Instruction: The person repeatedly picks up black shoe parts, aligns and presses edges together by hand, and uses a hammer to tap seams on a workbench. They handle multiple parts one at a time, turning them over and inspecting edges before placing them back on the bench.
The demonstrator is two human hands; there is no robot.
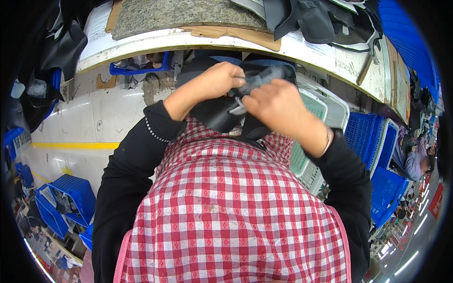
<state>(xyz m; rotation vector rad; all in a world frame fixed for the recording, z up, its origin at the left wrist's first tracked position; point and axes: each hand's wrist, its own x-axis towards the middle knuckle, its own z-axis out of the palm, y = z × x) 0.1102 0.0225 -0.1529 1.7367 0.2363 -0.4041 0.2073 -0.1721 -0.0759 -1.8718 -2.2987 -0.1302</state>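
Over my lap, both hands work close together on a dark grey, flexible piece (266, 78) that motion smears. My left hand (219, 80) is closed, pinching its edge between thumb and fingers. My right hand (278, 104) is curled closed beside it, slightly blurred, and its palm is hidden. By the right thumb juts a small pale grey, shiny thing (238, 108); I cannot tell whether it is a tool or part of the piece. Smooth black leather-like pieces (212, 113) lie across my lap beneath both hands, above the red checked apron (226, 203).
Ahead stands a worktable (165, 42) bearing a grey stone slab (188, 19) and a pile of black cut pieces (321, 21). Green and white plastic baskets (306, 160) stand close at my right, with blue crates (363, 137) beyond. More blue crates (73, 195) sit at left.
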